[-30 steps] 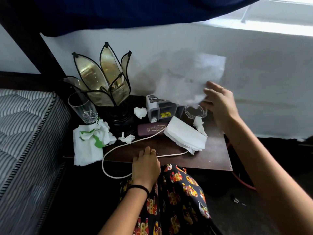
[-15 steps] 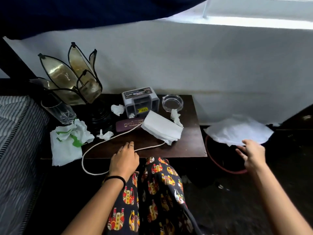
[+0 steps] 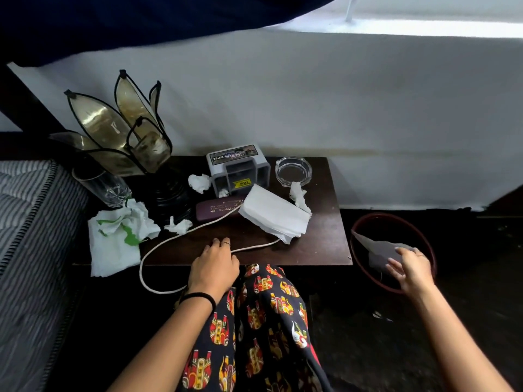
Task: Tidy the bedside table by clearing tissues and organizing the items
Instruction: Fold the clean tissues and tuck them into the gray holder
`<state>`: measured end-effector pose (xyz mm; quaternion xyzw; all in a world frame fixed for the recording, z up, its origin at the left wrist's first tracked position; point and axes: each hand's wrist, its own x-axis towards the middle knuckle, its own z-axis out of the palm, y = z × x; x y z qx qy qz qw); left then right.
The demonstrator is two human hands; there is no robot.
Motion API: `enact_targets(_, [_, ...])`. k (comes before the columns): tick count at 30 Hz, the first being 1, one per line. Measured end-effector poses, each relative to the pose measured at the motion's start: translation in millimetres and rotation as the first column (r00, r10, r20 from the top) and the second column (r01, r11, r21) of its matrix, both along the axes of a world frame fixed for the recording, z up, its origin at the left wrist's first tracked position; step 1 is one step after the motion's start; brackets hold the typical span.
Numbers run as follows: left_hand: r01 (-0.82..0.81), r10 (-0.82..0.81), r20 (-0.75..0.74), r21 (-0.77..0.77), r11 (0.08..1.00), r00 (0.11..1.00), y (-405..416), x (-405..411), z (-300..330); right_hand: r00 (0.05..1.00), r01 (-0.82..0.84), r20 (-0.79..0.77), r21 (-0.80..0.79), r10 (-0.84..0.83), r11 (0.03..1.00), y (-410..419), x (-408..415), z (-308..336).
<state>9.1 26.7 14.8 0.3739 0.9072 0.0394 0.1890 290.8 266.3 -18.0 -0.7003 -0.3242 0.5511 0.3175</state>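
Tissue sheet (image 3: 379,251) pressed into the red-rimmed bin (image 3: 360,226) by the right hand (image 3: 411,270), fingers spread on it.

Left hand (image 3: 213,267) is laid flat, holding nothing, at the bedside table (image 3: 319,241) edge on a white cord (image 3: 158,244); folded tissues (image 3: 273,216) are seen just beyond it.

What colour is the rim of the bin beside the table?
Dark red rim, seen in the head view.

**A bedroom at home**

A striped mattress (image 3: 31,222) lies against the left edge of a dark wooden bedside table (image 3: 319,244) set against a white wall (image 3: 339,108). A petal-shaped lamp (image 3: 119,137) stands at the table's back left corner, with a drinking glass (image 3: 106,186) beside it. A dark curtain (image 3: 141,21) hangs above.
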Motion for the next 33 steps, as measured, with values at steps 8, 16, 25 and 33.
enact_targets(8, [0.0, 0.0, 0.003, 0.003, 1.0, 1.0, 0, 0, -2, 0.921, -0.379, 0.19, 0.223, 0.341, 0.898, -15, -65, 29])
enact_targets(16, [0.009, -0.008, -0.021, 0.053, 0.999, 1.0, -3, -2, -6, 0.471, -0.879, 0.691, 0.419, 0.548, 0.227, -43, -189, 70])
enact_targets(25, [0.013, -0.008, -0.037, 0.146, 0.989, 0.999, -5, -8, -6, 0.144, -0.985, 0.883, 0.171, 0.446, -0.02, -28, -278, 70])
enact_targets(33, [-0.009, 0.015, -0.042, 0.138, 0.99, 0.999, -3, -9, -7, 0.054, -0.996, 0.879, 0.081, 0.474, -0.037, -15, -300, 60])
